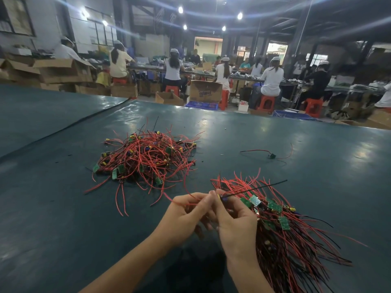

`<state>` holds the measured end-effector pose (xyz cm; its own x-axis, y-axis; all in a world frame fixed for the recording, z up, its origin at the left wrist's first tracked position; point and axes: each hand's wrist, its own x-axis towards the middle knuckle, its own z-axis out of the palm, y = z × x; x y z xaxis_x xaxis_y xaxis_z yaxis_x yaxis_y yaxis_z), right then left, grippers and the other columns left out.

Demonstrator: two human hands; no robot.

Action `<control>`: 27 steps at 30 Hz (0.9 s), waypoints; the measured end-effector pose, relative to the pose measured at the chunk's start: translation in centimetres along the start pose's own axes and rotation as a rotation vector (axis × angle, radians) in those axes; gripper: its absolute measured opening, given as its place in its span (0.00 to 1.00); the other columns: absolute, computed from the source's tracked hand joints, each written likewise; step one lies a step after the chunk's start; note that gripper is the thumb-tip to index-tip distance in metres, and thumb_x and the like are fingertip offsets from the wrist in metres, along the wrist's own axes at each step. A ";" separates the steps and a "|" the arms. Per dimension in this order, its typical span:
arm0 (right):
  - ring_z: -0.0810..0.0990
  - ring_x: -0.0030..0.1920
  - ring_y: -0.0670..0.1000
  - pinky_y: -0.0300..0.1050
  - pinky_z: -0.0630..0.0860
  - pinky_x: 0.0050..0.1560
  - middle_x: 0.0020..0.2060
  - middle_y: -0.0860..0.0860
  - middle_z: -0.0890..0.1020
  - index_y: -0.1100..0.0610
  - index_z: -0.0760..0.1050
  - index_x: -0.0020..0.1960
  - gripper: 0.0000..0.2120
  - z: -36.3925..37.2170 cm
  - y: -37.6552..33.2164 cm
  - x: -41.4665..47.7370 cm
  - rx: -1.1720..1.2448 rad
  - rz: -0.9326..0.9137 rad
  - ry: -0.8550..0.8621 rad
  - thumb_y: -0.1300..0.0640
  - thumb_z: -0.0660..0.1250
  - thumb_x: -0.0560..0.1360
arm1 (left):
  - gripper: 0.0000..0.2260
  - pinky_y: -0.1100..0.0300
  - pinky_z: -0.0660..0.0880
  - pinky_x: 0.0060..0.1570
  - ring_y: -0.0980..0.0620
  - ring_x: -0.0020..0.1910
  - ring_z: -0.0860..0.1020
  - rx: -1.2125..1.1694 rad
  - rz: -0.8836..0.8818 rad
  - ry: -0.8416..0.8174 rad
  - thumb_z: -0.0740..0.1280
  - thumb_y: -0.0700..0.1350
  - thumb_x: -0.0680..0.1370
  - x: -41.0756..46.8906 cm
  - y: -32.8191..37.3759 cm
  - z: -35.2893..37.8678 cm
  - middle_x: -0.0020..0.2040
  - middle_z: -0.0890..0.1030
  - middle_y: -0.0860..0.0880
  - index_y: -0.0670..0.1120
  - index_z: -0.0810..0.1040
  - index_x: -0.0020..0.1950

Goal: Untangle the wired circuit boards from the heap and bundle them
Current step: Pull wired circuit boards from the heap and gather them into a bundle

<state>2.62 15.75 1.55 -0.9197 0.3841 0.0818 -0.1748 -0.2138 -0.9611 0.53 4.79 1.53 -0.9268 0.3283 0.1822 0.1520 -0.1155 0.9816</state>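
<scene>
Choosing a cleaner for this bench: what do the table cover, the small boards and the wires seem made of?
The table cover: dark teal vinyl or rubber sheet, probably; glossy, it mirrors the ceiling lamps. The boards: green rigid laminate, likely fibreglass, flat with pale markings. The wires: thin, red or black plastic sheathing, smooth, bending freely.

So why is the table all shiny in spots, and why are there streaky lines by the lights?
Head view: the ceiling lamps bounce off the glossy table as pale patches, and they smear into streaks on the lens; the workers far back look soft; the left hand and right hand, pinching one wired board, look sharp.
</scene>
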 end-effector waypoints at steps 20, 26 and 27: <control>0.80 0.42 0.59 0.44 0.79 0.42 0.44 0.65 0.81 0.68 0.78 0.39 0.17 -0.4 1.4 0.8 -0.127 -0.117 0.002 0.53 0.69 0.76 | 0.15 0.60 0.74 0.24 0.50 0.31 0.79 0.023 -0.077 0.005 0.69 0.56 0.71 0.2 0.3 -0.8 0.33 0.81 0.44 0.44 0.79 0.37; 0.77 0.26 0.44 0.36 0.72 0.25 0.26 0.48 0.81 0.48 0.86 0.39 0.11 -0.3 0.8 0.6 -0.034 -0.007 -0.078 0.56 0.67 0.77 | 0.14 0.62 0.73 0.24 0.50 0.31 0.78 0.042 -0.100 -0.068 0.68 0.54 0.73 -0.1 0.3 -0.2 0.34 0.81 0.45 0.43 0.79 0.37; 0.79 0.28 0.46 0.39 0.75 0.26 0.28 0.49 0.82 0.49 0.86 0.39 0.11 -0.3 0.8 0.6 -0.010 0.019 -0.076 0.56 0.67 0.77 | 0.15 0.63 0.72 0.24 0.50 0.30 0.78 0.043 -0.086 -0.056 0.67 0.53 0.73 0.0 0.3 -0.2 0.33 0.81 0.44 0.41 0.79 0.38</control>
<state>2.01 16.09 0.74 -0.9469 0.3105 0.0832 -0.1539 -0.2107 -0.9653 0.54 4.60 1.79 -0.9167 0.3872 0.0991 0.0888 -0.0444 0.9951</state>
